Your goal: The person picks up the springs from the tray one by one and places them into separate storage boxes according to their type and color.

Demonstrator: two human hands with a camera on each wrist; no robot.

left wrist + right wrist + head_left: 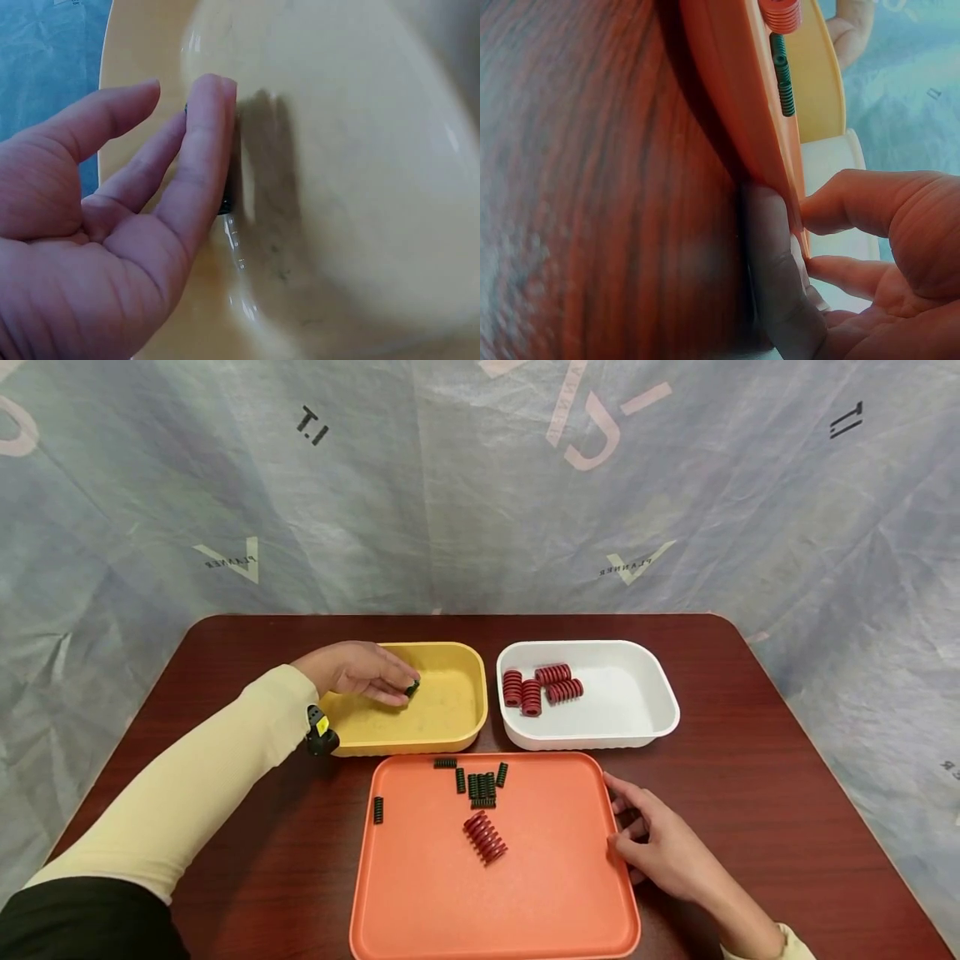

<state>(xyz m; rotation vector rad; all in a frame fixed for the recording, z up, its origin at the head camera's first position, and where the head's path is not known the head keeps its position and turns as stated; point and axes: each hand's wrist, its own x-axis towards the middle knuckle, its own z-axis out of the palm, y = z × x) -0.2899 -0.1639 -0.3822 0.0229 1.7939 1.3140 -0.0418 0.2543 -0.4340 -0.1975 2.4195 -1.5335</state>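
My left hand (362,672) is inside the yellow bin (420,746), palm turned inward. In the left wrist view its fingers (201,150) are nearly straight and the thumb stands apart from them. A small dark green spring (412,687) is at the fingertips, largely hidden behind the fingers in the left wrist view; its contact with them cannot be made out. At the right rim of the orange tray (555,893), my right hand (663,847) grips the edge with curled fingers. On the tray lie several dark green springs (482,786) and one large red spring (485,837).
A white bin (630,693) stands right of the yellow one, with several red springs (565,691) toward its left side. Both bins sit behind the tray on a dark red wooden table (757,777). A printed grey curtain (450,510) hangs behind the table.
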